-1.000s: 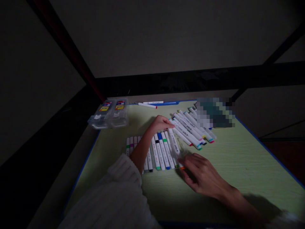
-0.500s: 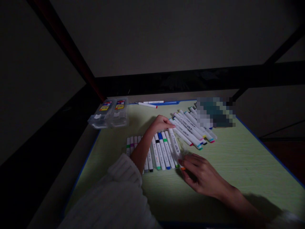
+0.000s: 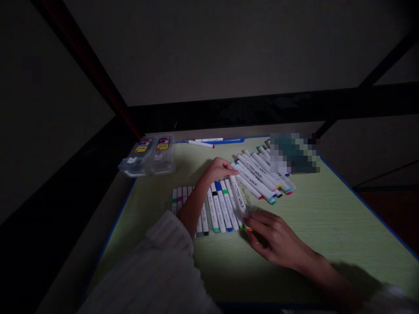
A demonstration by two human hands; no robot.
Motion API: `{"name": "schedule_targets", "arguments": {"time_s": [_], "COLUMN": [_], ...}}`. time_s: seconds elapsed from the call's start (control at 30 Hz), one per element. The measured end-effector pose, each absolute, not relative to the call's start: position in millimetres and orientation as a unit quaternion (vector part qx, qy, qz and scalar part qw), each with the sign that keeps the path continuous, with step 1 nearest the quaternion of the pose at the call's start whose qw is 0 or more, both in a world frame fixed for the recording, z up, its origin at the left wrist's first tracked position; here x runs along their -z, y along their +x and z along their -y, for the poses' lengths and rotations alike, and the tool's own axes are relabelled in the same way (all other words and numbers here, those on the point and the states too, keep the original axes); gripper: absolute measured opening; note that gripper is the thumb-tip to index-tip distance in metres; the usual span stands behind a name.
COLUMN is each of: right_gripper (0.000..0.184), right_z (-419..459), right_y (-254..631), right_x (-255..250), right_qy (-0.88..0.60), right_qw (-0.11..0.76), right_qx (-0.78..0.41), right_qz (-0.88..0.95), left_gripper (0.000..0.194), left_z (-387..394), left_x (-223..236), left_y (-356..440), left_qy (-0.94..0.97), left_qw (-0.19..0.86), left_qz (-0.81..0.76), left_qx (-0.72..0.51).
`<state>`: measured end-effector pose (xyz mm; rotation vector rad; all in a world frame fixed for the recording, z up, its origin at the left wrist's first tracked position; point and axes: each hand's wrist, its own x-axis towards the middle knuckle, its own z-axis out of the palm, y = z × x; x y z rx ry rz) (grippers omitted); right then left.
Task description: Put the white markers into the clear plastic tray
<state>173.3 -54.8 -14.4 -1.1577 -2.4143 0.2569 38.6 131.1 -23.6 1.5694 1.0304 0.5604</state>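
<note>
A white marker point(image 3: 238, 195) with an orange end lies slanted at the right end of a row of markers point(image 3: 221, 207). My right hand point(image 3: 273, 231) pinches its near, orange end between thumb and fingers. At the marker's far end, my left hand point(image 3: 221, 167) is closed with fingertips on it; the exact grip is partly hidden. The row's markers lie side by side in a clear holder, with green, blue, black and purple bands or ends. My left forearm covers part of the row.
A loose pile of markers point(image 3: 258, 172) lies beyond my right hand, next to a blurred-out dark green item point(image 3: 293, 152). Two clear plastic cases point(image 3: 163, 159) stand at the back left. Another marker with a red end point(image 3: 201, 144) lies by the table's point(image 3: 327, 218) far edge.
The view has shifted very slightly. Both hands stay at the two ends of the orange-ended marker, which has hardly moved.
</note>
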Motion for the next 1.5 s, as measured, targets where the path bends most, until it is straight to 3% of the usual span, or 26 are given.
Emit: {"name": "schedule_targets", "arguments": {"time_s": [0.37, 0.67, 0.93, 1.17, 1.5], "right_gripper": [0.016, 0.021, 0.021, 0.011, 0.015], "right_z": [53.9, 52.3, 49.9, 45.0, 38.2], "right_y": [172.3, 172.2, 174.7, 183.4, 198.7], "right_x": [16.6, 18.0, 20.1, 21.4, 22.8], "right_qy": [-0.408, -0.386, -0.412, -0.489, -0.597], "right_qw": [0.196, 0.226, 0.244, 0.251, 0.225], "right_qx": [-0.032, 0.036, 0.052, 0.087, 0.109], "right_qz": [0.891, 0.894, 0.876, 0.831, 0.762], "left_gripper": [0.020, 0.018, 0.018, 0.003, 0.026], "left_z": [-131.5, -130.6, -134.9, -134.8, -137.0], "left_x": [22.1, 24.8, 29.0, 27.3, 30.3], "left_y": [37.4, 38.6, 46.5, 56.2, 58.4], "left_qy": [0.660, 0.654, 0.630, 0.600, 0.589], "left_qw": [0.566, 0.572, 0.552, 0.524, 0.497], "left_qz": [-0.437, -0.423, -0.420, -0.420, -0.427], "left_qx": [-0.230, -0.258, -0.349, -0.435, -0.473]}}
